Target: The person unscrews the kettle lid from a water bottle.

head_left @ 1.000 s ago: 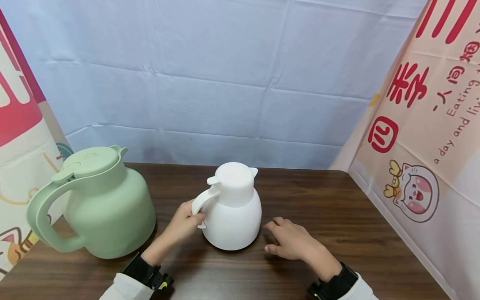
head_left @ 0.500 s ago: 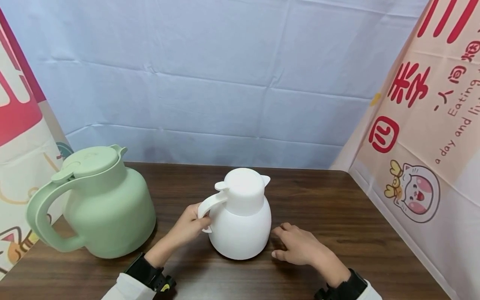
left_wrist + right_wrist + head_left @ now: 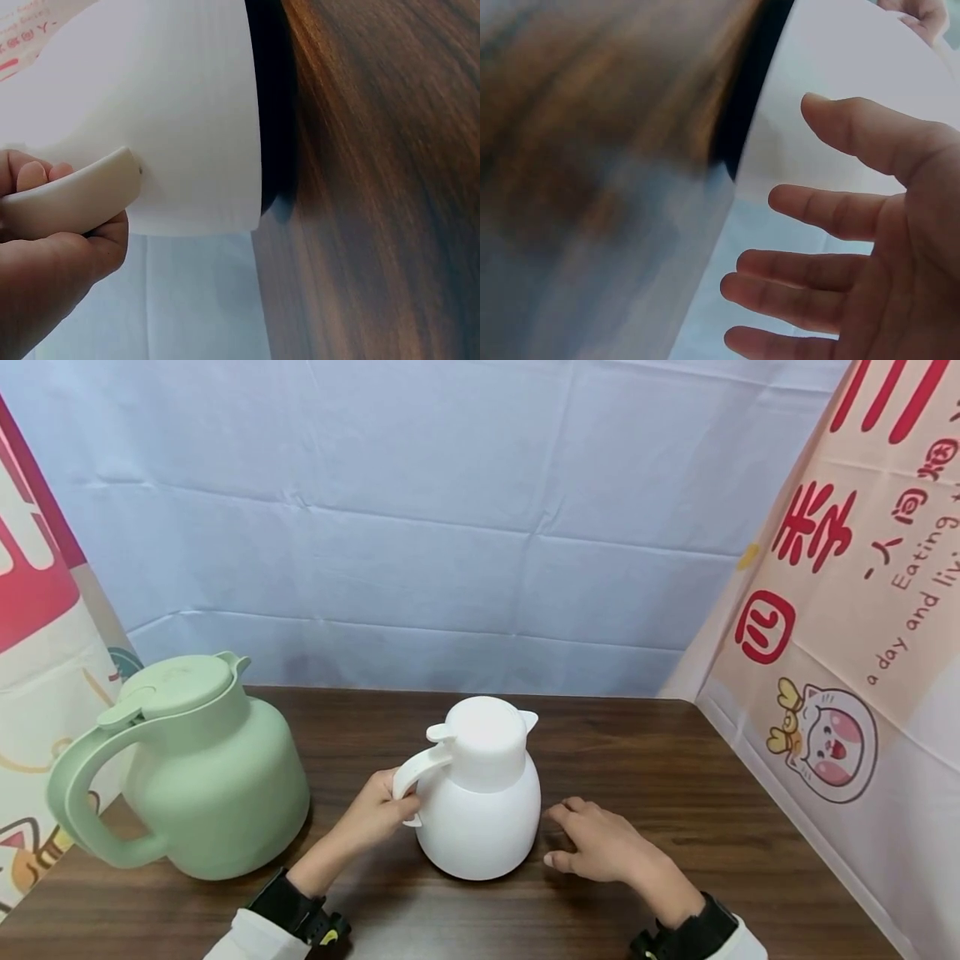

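A white thermos jug with a lid and a small spout stands upright near the middle of the dark wooden table. My left hand grips its handle; in the left wrist view the fingers and thumb wrap round that handle. The jug's dark base shows against the wood. Just right of the jug's body, my right hand is held with nothing in it. Its fingers are spread and fairly straight in the right wrist view, and the thumb stays apart from them.
A larger green thermos jug stands at the left, its handle towards the left side. Behind the table hangs a pale blue cloth. Printed cloths flank both sides, the right one with red lettering and a cartoon cat.
Over the last second the white thermos jug has moved slightly right and nearer, with my left hand on its handle. My right hand shifted right alongside. In the last half second little differs.
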A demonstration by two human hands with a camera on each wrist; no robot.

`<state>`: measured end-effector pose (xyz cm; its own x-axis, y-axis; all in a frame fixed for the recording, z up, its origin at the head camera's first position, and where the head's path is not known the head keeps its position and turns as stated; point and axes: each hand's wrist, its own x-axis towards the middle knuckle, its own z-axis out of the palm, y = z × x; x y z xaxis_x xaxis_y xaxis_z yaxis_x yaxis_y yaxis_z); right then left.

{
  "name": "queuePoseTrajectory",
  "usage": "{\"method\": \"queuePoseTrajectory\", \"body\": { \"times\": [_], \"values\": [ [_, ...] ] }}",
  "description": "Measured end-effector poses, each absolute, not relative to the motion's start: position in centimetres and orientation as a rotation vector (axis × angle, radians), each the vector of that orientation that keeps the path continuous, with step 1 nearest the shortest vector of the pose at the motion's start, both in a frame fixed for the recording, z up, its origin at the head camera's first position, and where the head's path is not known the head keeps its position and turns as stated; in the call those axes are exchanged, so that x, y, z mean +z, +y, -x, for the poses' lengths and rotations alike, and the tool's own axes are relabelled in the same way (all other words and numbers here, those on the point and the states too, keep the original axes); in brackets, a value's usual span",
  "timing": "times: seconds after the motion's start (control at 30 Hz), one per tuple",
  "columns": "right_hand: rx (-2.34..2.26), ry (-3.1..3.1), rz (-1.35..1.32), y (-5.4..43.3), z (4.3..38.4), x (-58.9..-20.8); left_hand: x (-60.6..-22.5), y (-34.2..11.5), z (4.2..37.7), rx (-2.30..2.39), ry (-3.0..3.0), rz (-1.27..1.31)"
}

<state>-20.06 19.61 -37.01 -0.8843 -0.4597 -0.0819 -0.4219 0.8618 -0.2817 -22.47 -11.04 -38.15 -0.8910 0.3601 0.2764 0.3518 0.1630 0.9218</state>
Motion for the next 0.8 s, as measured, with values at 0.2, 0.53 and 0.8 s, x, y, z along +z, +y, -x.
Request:
{"method": "queuePoseTrajectory", "body": {
  "times": [0.2,0.53,0.8],
  "values": [
    [-0.468,2.917,0.677,19.8,20.5,-35.6,-37.2,-10.7,21.9,1.911,2.366,-0.738],
    [-0.56,2.97,0.714,19.7,21.2,-32.5,-35.7,-10.6,20.7,1.916,2.31,-0.718],
    [-0.578,3.054,0.833,18.8,21.3,-30.3,-35.8,-10.8,20.8,1.915,2.315,-0.714]
  ]
}}
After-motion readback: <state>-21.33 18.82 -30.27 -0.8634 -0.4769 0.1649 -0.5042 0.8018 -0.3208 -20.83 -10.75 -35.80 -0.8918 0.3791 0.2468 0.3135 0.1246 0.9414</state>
